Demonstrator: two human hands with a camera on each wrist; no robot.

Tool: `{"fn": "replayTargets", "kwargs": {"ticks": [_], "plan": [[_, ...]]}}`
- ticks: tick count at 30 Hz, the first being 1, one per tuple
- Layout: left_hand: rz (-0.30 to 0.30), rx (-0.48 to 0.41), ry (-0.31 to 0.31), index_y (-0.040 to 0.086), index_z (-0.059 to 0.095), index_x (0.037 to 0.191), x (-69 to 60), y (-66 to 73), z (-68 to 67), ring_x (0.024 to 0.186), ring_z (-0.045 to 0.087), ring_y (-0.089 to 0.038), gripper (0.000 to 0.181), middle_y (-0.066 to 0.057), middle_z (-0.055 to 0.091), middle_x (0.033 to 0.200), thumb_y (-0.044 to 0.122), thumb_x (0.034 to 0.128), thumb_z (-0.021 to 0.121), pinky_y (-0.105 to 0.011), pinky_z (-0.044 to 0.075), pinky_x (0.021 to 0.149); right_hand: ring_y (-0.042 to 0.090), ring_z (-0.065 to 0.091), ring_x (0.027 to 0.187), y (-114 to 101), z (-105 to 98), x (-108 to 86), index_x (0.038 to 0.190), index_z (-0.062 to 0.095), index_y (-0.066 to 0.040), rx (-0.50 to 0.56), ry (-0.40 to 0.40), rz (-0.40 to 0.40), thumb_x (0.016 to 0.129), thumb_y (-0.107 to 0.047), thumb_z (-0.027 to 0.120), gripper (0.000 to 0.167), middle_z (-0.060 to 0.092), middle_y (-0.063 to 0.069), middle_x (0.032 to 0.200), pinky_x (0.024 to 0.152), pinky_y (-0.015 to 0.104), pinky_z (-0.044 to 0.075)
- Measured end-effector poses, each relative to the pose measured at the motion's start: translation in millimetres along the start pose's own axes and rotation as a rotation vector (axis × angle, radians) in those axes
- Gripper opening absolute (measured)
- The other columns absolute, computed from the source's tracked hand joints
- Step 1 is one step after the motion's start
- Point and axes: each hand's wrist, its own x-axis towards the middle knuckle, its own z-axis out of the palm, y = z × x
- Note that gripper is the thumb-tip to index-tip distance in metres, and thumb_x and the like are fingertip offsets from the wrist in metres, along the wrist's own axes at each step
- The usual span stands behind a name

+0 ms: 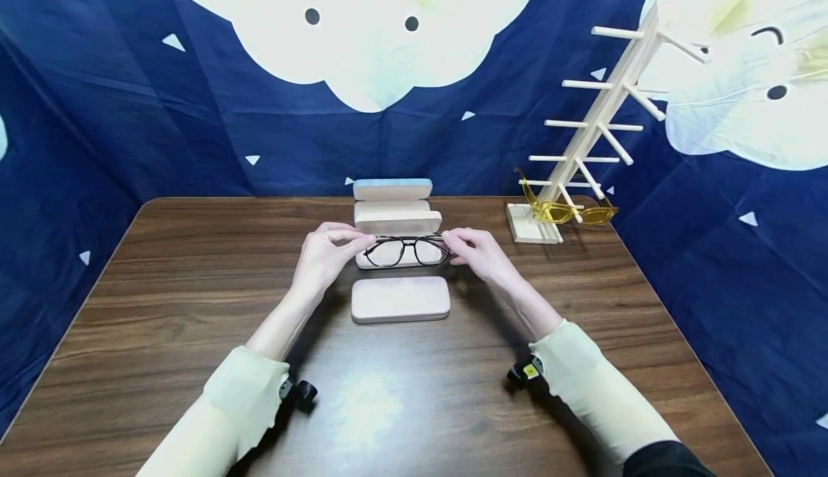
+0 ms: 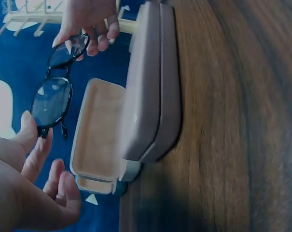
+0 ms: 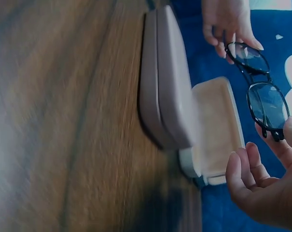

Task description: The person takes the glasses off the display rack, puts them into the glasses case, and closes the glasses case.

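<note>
Black-framed eyeglasses (image 1: 388, 253) hang in the air, lenses facing up toward the head camera. My left hand (image 1: 325, 256) pinches their left end between thumb and fingers. At the opposite end, my right hand (image 1: 480, 253) pinches the frame near the hinge, its other fingers loosely curled in the right wrist view. Below the glasses lies an open pale pink glasses case (image 1: 402, 223), its base partly hidden by them. Nearer me a shut pale pink case (image 1: 400, 299) lies flat between the wrists. Another open case, with a light blue lid (image 1: 392, 189), stands behind.
A pale wooden eyewear stand (image 1: 582, 132) with several pegs rises at the back right. Yellow-framed glasses (image 1: 559, 212) hang on its lower pegs. Blue cloth (image 1: 194, 146) with cloud shapes hangs behind the brown wooden table (image 1: 162, 333).
</note>
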Motion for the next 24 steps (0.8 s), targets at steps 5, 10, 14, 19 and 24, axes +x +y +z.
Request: {"fn": "replayTargets", "kwargs": {"ticks": [5,10,14,19,24], "plan": [[-0.048,0.106,0.039,0.009,0.083,0.098,12.1,-7.1,4.5,0.121,0.061,-0.024,0.038,-0.009,0.071,0.12,0.046,0.0869,0.08,-0.04,0.045,0.106,0.011,0.063,0.103,12,3,20.3,0.12,0.072,0.004,-0.033,0.033,0.053,0.104,-0.023,0.06,0.034,0.068,0.021,0.124,0.091,0.04,0.061],[-0.024,0.175,0.065,0.011,0.084,0.091,24.7,-13.7,10.2,0.117,0.067,-0.026,0.033,-0.009,0.078,0.112,0.044,0.0881,0.079,-0.042,0.048,0.103,0.007,0.059,0.082,20,7,34.4,0.107,0.078,0.001,-0.085,0.11,0.091,0.1,-0.026,0.068,0.029,0.073,0.008,0.106,0.076,0.025,0.053],[-0.023,0.205,0.048,0.012,0.085,0.088,31.6,-16.8,13.7,0.111,0.071,-0.029,0.032,-0.008,0.08,0.109,0.043,0.0883,0.079,-0.045,0.051,0.099,0.013,0.056,0.069,25,10,42.7,0.102,0.079,0.002,-0.092,0.152,0.154,0.097,-0.029,0.072,0.032,0.072,0.009,0.088,0.066,0.021,0.045],[-0.06,0.224,0.014,0.011,0.084,0.092,36.9,-21.5,14.0,0.114,0.07,-0.031,0.031,-0.009,0.079,0.111,0.041,0.0904,0.078,-0.046,0.051,0.102,0.01,0.052,0.064,30,13,50.9,0.1,0.078,0.002,-0.059,0.155,0.232,0.095,-0.033,0.075,0.035,0.064,0.0,0.072,0.063,0.021,0.042],[-0.088,0.231,-0.048,0.01,0.083,0.101,41.8,-26.3,13.0,0.122,0.067,-0.033,0.03,-0.01,0.077,0.117,0.038,0.092,0.077,-0.047,0.049,0.107,0.006,0.046,0.064,35,14,54.1,0.096,0.079,0.002,-0.076,0.154,0.249,0.094,-0.033,0.076,0.036,0.054,-0.013,0.064,0.061,0.022,0.037]]}}
